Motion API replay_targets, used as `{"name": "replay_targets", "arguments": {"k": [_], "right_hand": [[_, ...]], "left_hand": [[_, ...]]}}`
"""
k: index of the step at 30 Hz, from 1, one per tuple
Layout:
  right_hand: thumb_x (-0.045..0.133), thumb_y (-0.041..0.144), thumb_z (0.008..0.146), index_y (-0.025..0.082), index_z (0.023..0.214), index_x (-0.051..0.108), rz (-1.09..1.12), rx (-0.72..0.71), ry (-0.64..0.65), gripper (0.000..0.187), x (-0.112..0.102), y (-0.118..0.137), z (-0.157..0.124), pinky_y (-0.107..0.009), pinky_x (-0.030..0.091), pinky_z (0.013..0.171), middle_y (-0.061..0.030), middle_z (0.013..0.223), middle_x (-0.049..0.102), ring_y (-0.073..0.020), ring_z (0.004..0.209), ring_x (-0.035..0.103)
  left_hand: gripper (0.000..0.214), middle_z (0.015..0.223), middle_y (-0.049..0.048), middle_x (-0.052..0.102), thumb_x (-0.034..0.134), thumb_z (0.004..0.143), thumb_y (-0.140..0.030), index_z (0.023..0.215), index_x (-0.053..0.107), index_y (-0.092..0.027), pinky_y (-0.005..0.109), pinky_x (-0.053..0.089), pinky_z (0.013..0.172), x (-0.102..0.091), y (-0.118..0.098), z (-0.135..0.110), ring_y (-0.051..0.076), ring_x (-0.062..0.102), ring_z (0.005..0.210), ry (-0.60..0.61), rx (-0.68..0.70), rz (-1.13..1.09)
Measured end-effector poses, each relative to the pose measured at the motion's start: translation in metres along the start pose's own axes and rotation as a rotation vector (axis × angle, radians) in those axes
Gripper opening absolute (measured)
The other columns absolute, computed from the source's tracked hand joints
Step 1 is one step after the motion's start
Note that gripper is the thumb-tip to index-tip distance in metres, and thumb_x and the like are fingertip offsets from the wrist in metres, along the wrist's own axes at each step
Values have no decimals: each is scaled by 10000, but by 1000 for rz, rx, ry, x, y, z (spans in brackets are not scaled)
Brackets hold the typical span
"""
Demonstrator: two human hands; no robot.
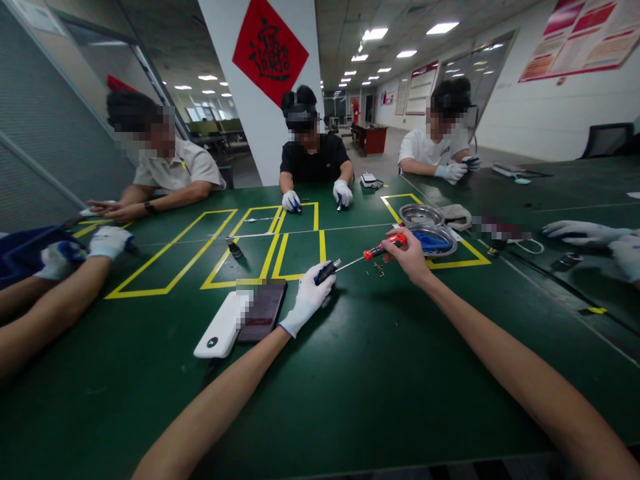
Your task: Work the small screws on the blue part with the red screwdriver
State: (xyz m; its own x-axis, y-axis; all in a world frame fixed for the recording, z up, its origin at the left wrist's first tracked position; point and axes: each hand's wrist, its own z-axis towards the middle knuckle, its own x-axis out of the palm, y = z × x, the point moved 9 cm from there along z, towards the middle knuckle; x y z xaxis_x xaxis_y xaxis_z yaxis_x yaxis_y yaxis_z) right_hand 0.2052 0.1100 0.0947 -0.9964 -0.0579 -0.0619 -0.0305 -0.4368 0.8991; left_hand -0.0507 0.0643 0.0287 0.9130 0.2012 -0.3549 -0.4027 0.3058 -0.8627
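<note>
Over the green desk (380,387), the screwdriver (371,253) points left, its slim metal shaft (351,264) slanting down to a black piece (327,272). Gloved left hand (310,295) curls round that; bare right hand (407,255) grips the red-black handle.

A red-and-black-handled screwdriver (369,254) with a slim metal shaft is pinched in the bare right grip (410,255), its tip at the end of a small black-and-silver object (327,272) clasped in the white-gloved left grip (311,293); on the screwdriver's near side, small metal screws (379,269) lie on the green desk (360,400); to its right sit two shiny round dishes (435,255), the nearer holding blue material (431,241); to its left lie a white rounded slab (219,325) and a dark rectangular slab (265,308), side by side
</note>
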Motion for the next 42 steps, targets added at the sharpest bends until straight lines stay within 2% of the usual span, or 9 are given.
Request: {"name": "replay_targets", "arguments": {"k": [3, 9, 13, 18, 25, 30, 33, 37, 42], "right_hand": [[744, 378, 702, 215, 1044, 508, 102, 34, 72, 446, 6, 0, 0, -321, 596, 637, -59, 1032, 668, -179, 776, 664], [723, 379, 722, 228, 1019, 499, 139, 2, -55, 401, -8, -3, 5, -290, 588, 577, -22, 940, 682, -129, 618, 636], [717, 359, 731, 230, 1015, 500, 136, -16, -49, 379, -6, 0, 4, -285, 584, 579, -24, 943, 681, -133, 626, 642], [714, 353, 732, 211, 1012, 518, 83, -19, -26, 370, -1, 5, 1, -291, 578, 571, -42, 941, 674, -140, 621, 638], [701, 409, 729, 224, 1061, 504, -42, -16, -77, 428, -6, 4, 1, -272, 546, 501, -9, 833, 645, -132, 553, 604], [737, 336, 670, 231, 1077, 490, 15, -23, 14, 489, -2, 4, 5, -304, 581, 656, -48, 1042, 648, -185, 832, 656], [748, 330, 660, 227, 1038, 505, -38, -20, 12, 461, -5, 4, 6, -282, 565, 578, -23, 928, 658, -155, 684, 646], [722, 411, 709, 219, 943, 544, -148, -7, -56, 351, -12, 3, 5, -252, 496, 421, 25, 687, 606, -109, 445, 544], [731, 464, 697, 211, 922, 546, -34, 63, -79, 385, -16, -7, 7, -302, 575, 498, 11, 706, 611, -155, 540, 630]], "left_hand": [[427, 1168, 96, 630, 640, 766, -287, 1181, 607, -188, 377, 431, 968, -1, -2, 0, 225, 588, 1055, -12, -14, -6], [453, 974, 39, 652, 619, 775, -283, 1213, 520, -220, 302, 483, 801, -2, -10, -5, 169, 622, 846, -30, -26, 7], [380, 858, 8, 630, 602, 779, -291, 1145, 529, -224, 269, 472, 673, 2, -11, -7, 130, 578, 661, 38, -43, 56], [381, 893, 21, 637, 621, 758, -267, 1132, 562, -224, 281, 472, 692, 1, -16, -7, 139, 583, 687, 40, -6, 67], [353, 867, 8, 647, 602, 784, -309, 1128, 569, -233, 274, 463, 667, 4, -17, -9, 128, 581, 644, 65, 6, 77], [349, 800, -5, 642, 592, 792, -318, 1127, 561, -225, 258, 452, 602, 7, -18, -9, 117, 560, 568, 92, -16, 67], [338, 773, -12, 634, 595, 788, -307, 1114, 563, -224, 256, 453, 601, 5, -18, -9, 116, 559, 562, 69, -15, 76], [335, 771, -16, 628, 605, 778, -299, 1102, 555, -228, 263, 457, 617, 6, -18, -8, 122, 567, 583, 73, -9, 73], [401, 871, 17, 629, 639, 746, -277, 1124, 521, -213, 283, 476, 670, 5, -11, -6, 139, 586, 672, 31, -67, 24]]}}
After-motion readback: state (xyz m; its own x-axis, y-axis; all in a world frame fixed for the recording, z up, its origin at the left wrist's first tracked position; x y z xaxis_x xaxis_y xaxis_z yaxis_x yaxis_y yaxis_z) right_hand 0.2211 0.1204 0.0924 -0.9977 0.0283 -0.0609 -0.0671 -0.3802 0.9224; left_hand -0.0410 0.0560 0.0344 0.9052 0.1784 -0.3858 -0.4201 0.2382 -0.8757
